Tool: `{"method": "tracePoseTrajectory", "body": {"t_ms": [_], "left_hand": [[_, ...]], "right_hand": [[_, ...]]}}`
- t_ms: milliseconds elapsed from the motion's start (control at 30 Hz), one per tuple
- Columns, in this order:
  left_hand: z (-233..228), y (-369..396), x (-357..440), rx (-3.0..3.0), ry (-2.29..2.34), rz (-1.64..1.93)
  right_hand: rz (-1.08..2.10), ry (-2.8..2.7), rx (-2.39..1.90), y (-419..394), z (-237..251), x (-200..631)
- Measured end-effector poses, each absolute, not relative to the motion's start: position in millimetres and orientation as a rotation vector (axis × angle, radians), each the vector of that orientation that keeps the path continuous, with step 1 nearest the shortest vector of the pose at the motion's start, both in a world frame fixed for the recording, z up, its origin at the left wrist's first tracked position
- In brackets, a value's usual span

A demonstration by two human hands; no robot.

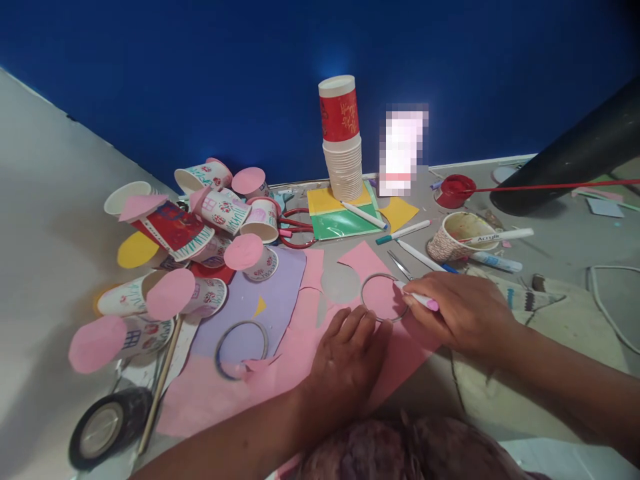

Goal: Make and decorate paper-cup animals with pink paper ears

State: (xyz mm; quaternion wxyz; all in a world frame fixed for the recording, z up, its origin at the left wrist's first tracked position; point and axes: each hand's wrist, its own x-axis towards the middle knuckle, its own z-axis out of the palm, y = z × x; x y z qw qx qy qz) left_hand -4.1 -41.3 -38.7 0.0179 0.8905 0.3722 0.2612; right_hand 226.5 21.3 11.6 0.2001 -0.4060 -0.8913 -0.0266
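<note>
My right hand (pixel 463 310) grips a white marker with a pink end (pixel 423 300), its front end at the right side of a thin grey ring (pixel 363 293). That ring lies on a sheet of pink paper (pixel 407 357). With its fingers stretched out, my left hand (pixel 350 353) rests flat on the paper, fingertips at the ring's lower edge. Left of the ring, a round hole in the paper shows the grey table (pixel 337 283). Small scissors (pixel 400 265) lie just beyond the ring. A second ring (pixel 217 357) sits on purple paper (pixel 290 273).
Decorated paper cups with pink discs (pixel 171 293) crowd the left. A cup stack (pixel 344 163) stands on yellow and green packets (pixel 330 223) by the blue wall. A stained cup (pixel 443 243), red paint pot (pixel 450 193) and several markers lie right. Black tape (pixel 83 433) is near left.
</note>
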Motion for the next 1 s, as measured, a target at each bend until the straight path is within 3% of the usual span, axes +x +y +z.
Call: {"method": "tracePoseTrajectory", "body": {"t_ms": [500,1000], "left_hand": [[-32.5,-40.5,-3.7,2.728,1.17,0.637],[-36.6,-40.3,-3.1,2.733,1.154,0.706]], "right_hand": [[0.613,-2.535,-1.548,42.5,39.8,213.0],[1.244,-1.958,-1.363,55.3,15.6,200.6]]}}
